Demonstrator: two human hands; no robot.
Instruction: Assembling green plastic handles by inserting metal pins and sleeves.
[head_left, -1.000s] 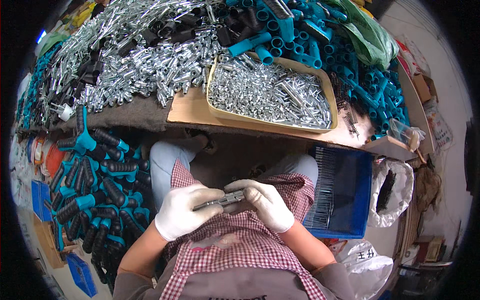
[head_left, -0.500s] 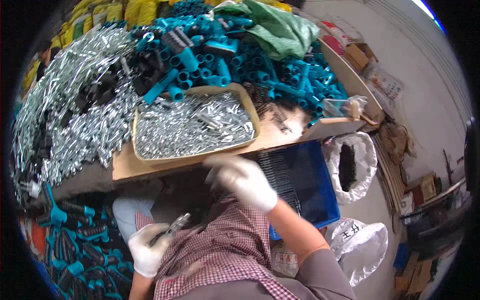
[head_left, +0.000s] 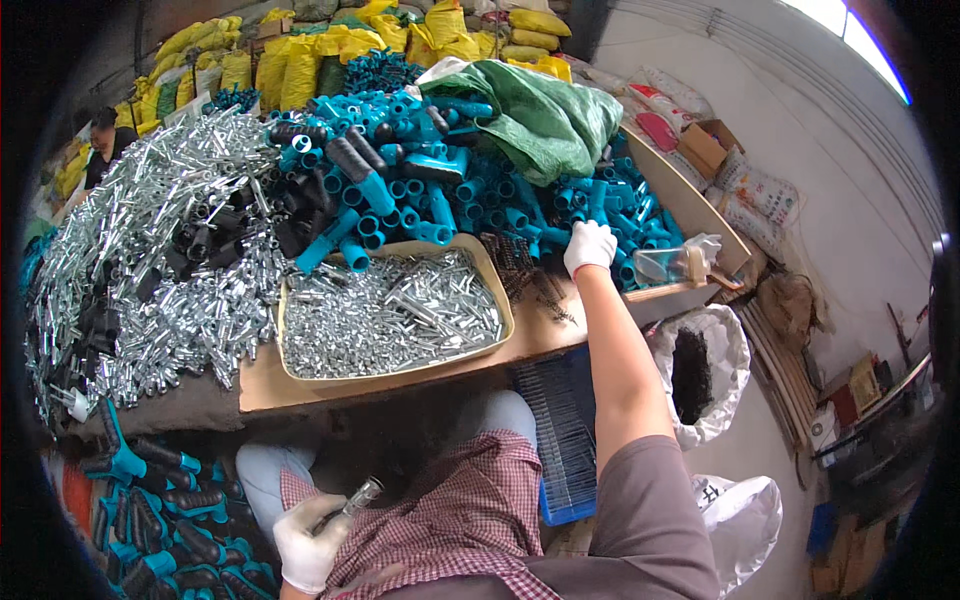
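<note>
A workbench is heaped with loose silver metal tubes and teal-and-black plastic handles, with a green tarp draped behind. One shallow tan tray of small metal parts sits at the bench edge, blocking nothing. The person's gloved right hand reaches out to the teal handles beyond the tray; whether it grips anything cannot be told. The gloved left hand, low by the lap, clasps one shiny silver metal rod, angled upward.
</note>
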